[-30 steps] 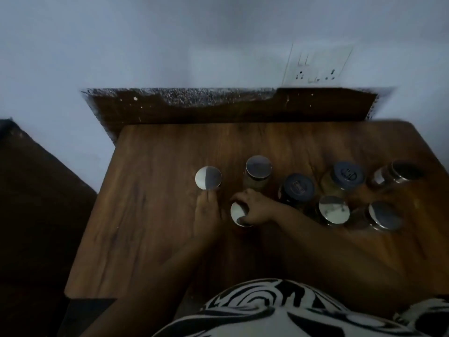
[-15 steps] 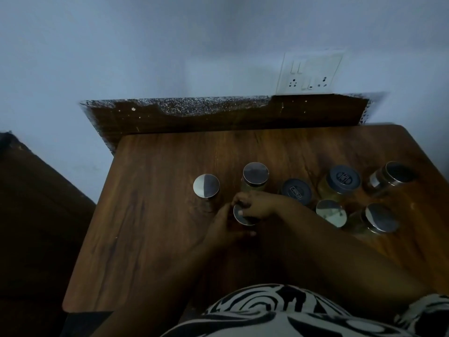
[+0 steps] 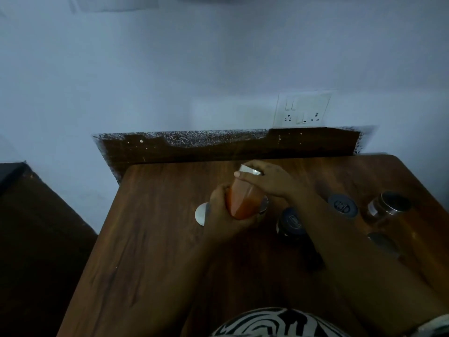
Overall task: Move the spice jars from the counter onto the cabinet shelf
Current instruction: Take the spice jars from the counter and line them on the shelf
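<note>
A jar [image 3: 383,244] with a grey lid is partly hidden behind the right forearm. An orange spice jar [image 3: 243,201] is held tilted above the desk [image 3: 150,239]: its base is gripped by the left hand [image 3: 222,218], its silver lid by the right hand [image 3: 272,181] fingers [image 3: 239,174]. Behind it, 2 silver-lidded jars [image 3: 202,213] are largely covered. Farther right, 3 dark-lidded jars [image 3: 342,206] are seen.

Wall: a pale blue-grey wall [image 3: 170,69] is being seen behind the surface's far edge.
Socket: a white switch plate [image 3: 302,110] is being shown above the far right corner.
Backsplash: a dark speckled strip [image 3: 218,144] is being lit dimly.
Surface: brown wood-grain top [image 3: 150,239].
</note>
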